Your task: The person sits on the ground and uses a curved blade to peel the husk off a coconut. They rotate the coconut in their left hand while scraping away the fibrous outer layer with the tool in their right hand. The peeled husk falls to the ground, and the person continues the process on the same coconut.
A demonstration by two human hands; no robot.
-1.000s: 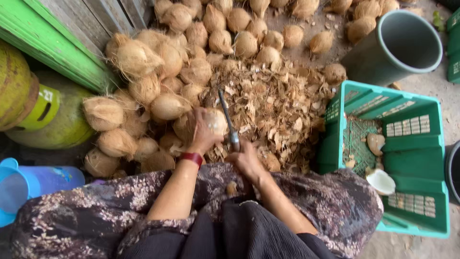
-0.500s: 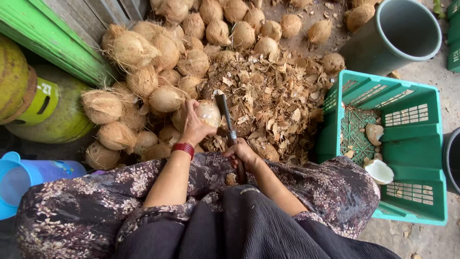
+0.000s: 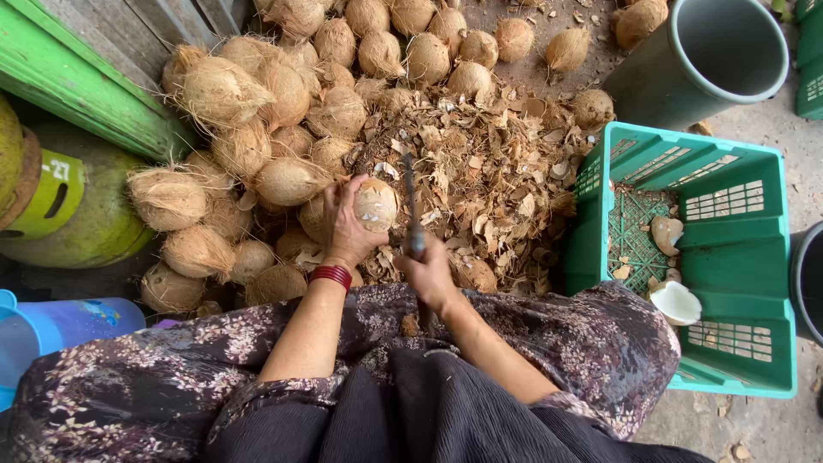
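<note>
Head view is looking straight down on a seated person in a dark floral garment. The left hand (image 3: pixel 347 227), with a red bangle (image 3: pixel 331 274) at the wrist, is cupping a partly husked coconut (image 3: pixel 375 204), its fingers wrapping the left side of the nut and holding it just above the heap of brown husk chips (image 3: pixel 480 184) on the ground. The right hand (image 3: pixel 429 273) is clenching the handle of a long knife (image 3: pixel 411 206), whose blade is pointing away from the body and standing just right of the coconut, very near it; whether steel is touching shell cannot be told. A pile of fibrous unhusked coconuts (image 3: pixel 283 111) is lying to the left and beyond the hands, against a green wooden wall (image 3: pixel 77 81). To the right a teal plastic crate (image 3: pixel 737 283) is holding a few peeled white coconut pieces (image 3: pixel 675 302), and a grey bucket (image 3: pixel 703 60) is standing behind it
</note>
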